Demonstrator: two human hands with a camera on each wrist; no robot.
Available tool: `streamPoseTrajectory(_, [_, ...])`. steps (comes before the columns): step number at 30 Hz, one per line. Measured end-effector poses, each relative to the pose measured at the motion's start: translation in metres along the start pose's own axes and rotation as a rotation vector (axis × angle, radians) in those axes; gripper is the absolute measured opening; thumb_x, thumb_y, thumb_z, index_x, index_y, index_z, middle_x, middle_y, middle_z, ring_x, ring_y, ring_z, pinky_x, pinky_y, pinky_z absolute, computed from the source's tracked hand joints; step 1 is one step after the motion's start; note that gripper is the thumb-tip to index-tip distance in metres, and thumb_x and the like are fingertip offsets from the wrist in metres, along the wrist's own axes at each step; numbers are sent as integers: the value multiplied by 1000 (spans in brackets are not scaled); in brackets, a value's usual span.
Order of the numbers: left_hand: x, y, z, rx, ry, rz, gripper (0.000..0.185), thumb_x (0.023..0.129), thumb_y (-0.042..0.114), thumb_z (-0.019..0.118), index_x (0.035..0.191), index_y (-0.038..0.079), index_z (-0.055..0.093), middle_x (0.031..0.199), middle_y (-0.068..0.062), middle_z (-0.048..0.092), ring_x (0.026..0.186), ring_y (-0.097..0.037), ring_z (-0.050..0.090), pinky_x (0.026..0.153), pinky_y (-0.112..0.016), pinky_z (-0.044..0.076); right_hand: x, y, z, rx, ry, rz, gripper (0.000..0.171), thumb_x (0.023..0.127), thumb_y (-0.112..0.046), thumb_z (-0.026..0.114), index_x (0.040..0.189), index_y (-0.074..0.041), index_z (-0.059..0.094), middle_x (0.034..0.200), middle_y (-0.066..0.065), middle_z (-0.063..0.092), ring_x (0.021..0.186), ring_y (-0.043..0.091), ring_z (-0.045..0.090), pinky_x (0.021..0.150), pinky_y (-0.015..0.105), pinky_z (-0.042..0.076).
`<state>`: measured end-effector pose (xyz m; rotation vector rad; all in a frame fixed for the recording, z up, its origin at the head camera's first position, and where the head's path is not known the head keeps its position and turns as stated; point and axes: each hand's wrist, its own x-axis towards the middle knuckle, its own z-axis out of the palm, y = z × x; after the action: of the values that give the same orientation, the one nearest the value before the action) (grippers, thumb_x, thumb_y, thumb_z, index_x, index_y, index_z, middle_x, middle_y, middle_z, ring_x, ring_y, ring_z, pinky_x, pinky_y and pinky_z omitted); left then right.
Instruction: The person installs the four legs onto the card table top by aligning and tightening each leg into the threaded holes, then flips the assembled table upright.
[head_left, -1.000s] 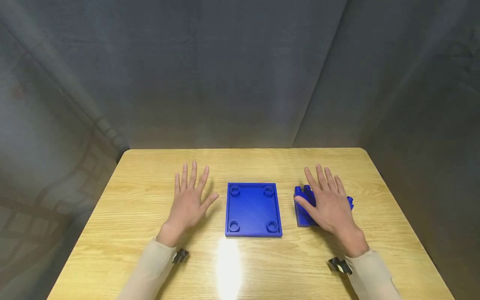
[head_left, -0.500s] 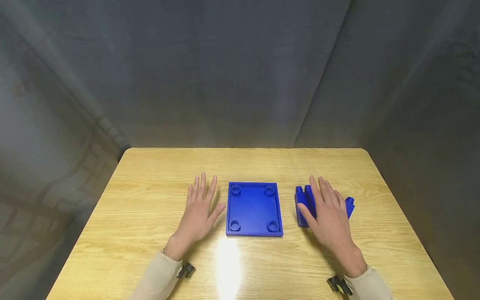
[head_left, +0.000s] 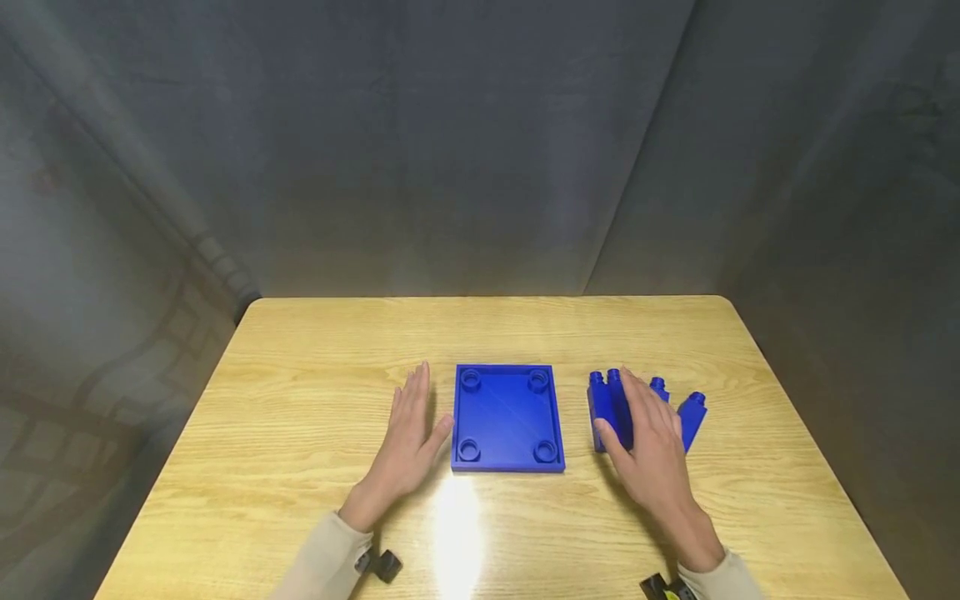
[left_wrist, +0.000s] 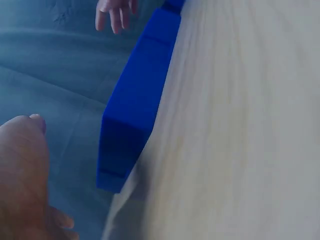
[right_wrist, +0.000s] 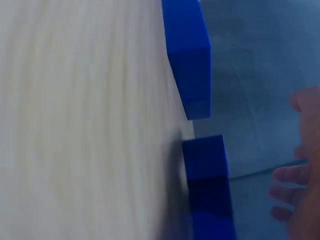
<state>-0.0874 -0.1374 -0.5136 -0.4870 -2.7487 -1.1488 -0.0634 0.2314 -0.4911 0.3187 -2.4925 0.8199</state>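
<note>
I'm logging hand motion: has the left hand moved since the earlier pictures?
Yes: against the unmoved blue tray, the left hand has moved rightward and toward the person.

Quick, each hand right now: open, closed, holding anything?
Left hand: open, empty, beside the blue tray.
Right hand: open, empty, above the blue pieces.

Curtained-off wk area: grey drapes (head_left: 465,150) on 3 sides of wood-grain tbl (head_left: 502,335).

Lit brightly across the table (head_left: 487,329), with white glare in the foreground and soft shadows; dimmer along the dark curtain (head_left: 465,150) behind; bluish and blurred in both wrist views.
</note>
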Motion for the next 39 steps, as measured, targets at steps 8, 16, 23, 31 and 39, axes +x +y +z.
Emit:
streamPoseTrajectory(8, [-9,-6,13,-202,-11,-71,81,116,26,52,179,9,3,183,-18,15,168,-48,14,137,-67,9,-9,8,6,35,-42,7,80,96,-23,81,166,-3,48,161,28,55,148,52,47,118,78,31])
streamPoseTrajectory(16, [-15,-15,19,-155,-28,46,87,114,48,55,179,9,11,182,-16,23,165,-52,22,134,-73,9,-20,14,7,37,-137,38,86,96,-24,83,169,-3,43,164,30,51,149,54,47,131,65,25])
streamPoseTrajectory(23, [-15,-15,19,-63,-50,134,97,108,58,62,177,5,20,180,-21,29,165,-44,31,135,-71,9,-23,16,10,78,-195,61,89,97,-22,83,173,-9,38,172,25,43,154,59,38,132,69,25])
streamPoseTrajectory(31, [-14,-13,18,16,-124,118,103,103,62,67,175,3,25,179,-19,31,166,-41,29,136,-69,5,-24,21,12,43,-187,-24,91,90,-21,90,169,-5,45,165,24,54,149,51,50,135,60,22])
streamPoseTrajectory(39, [-14,-14,19,60,-170,81,116,94,67,75,176,5,22,180,-18,29,169,-38,24,138,-63,3,-25,26,15,-29,-169,-129,84,86,-17,93,159,3,56,161,23,59,149,49,51,138,54,19])
